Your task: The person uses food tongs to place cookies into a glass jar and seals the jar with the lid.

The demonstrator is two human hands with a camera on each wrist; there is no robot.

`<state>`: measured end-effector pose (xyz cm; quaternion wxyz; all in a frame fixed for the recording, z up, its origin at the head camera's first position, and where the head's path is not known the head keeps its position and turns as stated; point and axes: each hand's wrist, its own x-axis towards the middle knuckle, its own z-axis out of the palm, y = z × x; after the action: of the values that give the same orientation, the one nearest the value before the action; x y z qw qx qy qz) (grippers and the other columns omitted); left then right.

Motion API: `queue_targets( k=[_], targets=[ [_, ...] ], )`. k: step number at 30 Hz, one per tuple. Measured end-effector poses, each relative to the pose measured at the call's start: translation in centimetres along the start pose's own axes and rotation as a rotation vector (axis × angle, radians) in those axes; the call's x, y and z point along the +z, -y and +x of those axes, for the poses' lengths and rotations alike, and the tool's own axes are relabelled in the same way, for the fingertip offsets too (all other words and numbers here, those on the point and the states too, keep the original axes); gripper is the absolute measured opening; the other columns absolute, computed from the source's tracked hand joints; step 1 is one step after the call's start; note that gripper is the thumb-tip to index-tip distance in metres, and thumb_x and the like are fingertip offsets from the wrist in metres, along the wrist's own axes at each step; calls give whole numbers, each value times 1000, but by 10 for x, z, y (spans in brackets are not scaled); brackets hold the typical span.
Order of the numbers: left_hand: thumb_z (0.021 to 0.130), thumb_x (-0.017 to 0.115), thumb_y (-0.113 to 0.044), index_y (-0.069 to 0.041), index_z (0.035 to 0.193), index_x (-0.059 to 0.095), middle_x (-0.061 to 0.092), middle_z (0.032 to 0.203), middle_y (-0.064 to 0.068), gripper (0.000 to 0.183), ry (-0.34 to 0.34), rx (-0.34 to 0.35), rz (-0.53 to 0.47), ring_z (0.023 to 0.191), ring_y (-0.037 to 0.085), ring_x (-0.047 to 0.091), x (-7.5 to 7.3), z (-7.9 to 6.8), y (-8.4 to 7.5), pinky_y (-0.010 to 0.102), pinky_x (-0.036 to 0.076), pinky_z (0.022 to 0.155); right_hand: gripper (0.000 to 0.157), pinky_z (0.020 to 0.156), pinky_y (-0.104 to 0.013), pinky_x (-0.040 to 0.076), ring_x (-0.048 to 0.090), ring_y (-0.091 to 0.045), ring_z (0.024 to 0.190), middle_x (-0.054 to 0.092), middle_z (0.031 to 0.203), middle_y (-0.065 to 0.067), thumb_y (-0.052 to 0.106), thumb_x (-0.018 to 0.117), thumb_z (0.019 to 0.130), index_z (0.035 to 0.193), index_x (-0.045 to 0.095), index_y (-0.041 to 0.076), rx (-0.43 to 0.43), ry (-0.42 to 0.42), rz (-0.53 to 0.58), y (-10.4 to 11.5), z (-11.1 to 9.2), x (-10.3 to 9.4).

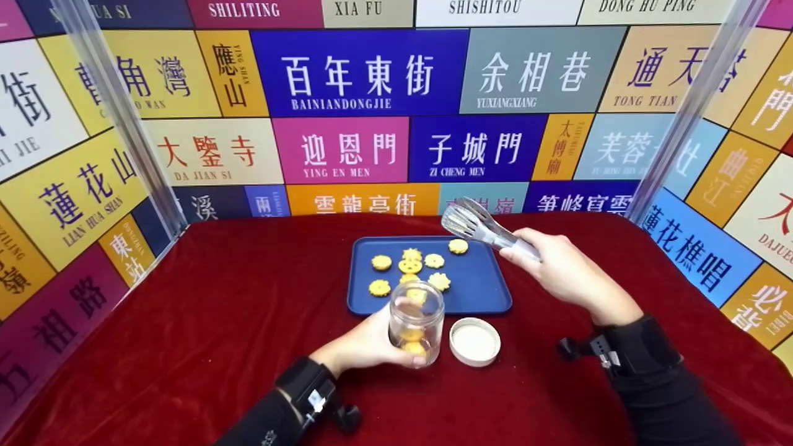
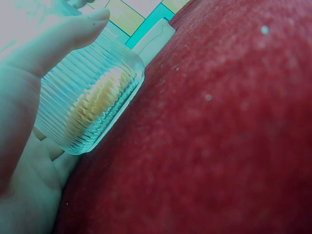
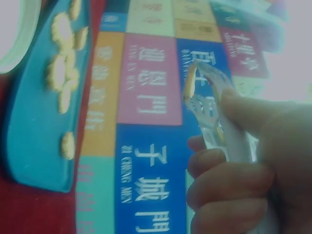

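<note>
Inside the jar (image 1: 427, 322), yellow cookies (image 1: 413, 349).

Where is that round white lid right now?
In the head view, the white lid lies on the red cloth, right of the clear jar in the left hand and in front of the blue tray.

- L hand (image 1: 365, 344): most fingers are hidden behind jar (image 1: 432, 337) in head view.
- Cookies (image 1: 414, 347) in jar: they overlap, exact no. can't be told.
- Tongs (image 1: 495, 235): handle end is hidden in R hand (image 1: 570, 272).
- R-wrist view: lid (image 3: 17, 34) cut by L edge, tray (image 3: 39, 141) by top edge.
- Head view: black sleeves (image 1: 672, 396) cut at btm., upper signs (image 1: 495, 13) at top.
</note>
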<state>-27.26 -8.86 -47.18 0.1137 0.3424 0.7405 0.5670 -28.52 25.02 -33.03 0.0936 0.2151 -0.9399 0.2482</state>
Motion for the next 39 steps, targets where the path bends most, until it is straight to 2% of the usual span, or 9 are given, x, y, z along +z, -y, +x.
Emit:
queue_targets(
  k=[3,8,13,17,23,26,33,39],
  targets=[
    [79,95,-16,-14,149,48,69,133,-3,85,0,-8,-4,124,17,65,0,0,-1,34,49,112,30,63,-33,41,50,-18,69,52,76,1,40,64,108,122,68,14,-61,27,28,9,-5,-6],
    [79,95,-14,-18,148,48,69,133,-4,84,0,-11,-12,124,16,65,0,0,-1,33,49,112,28,65,-31,46,55,-14,71,59,81,6,41,67,106,123,69,18,-160,116,26,21,-12,-13],
    [79,95,-15,-18,147,48,69,133,-3,83,0,-15,-15,124,17,65,0,0,0,33,49,112,34,66,-29,47,56,-12,72,61,83,8,49,64,106,128,67,22,-192,214,31,30,-16,-13],
    [79,95,-14,-16,146,48,69,132,-1,82,-3,-14,-32,123,18,66,0,0,1,34,51,110,35,64,-28,46,54,-10,69,59,81,9,53,62,106,125,67,24,-228,273,43,31,-16,-10],
    [79,95,-13,-16,146,47,69,134,-1,83,-6,-11,-44,124,19,66,1,1,0,35,51,111,29,68,-27,48,58,-8,74,63,87,12,56,61,105,118,68,30,-270,338,24,29,-16,-7],
    [78,95,-13,-18,148,47,68,136,-1,85,-1,4,-36,126,19,64,1,1,-1,35,49,113,27,67,-27,48,58,-7,73,63,87,14,56,62,105,116,68,32,-278,353,20,29,-16,-6],
    [79,94,-13,-18,150,46,68,135,-2,86,11,3,-34,126,18,64,0,1,-1,35,49,113,26,69,-27,49,59,-7,76,65,90,14,50,63,106,120,69,29,-293,345,7,30,-16,-5],
    [79,94,-10,-17,150,46,68,136,-1,86,17,6,-56,126,19,65,0,2,-1,35,50,113,32,72,-28,50,61,-7,79,67,92,14,56,62,105,122,69,30,-254,346,-6,32,-17,-6]
  ],
)
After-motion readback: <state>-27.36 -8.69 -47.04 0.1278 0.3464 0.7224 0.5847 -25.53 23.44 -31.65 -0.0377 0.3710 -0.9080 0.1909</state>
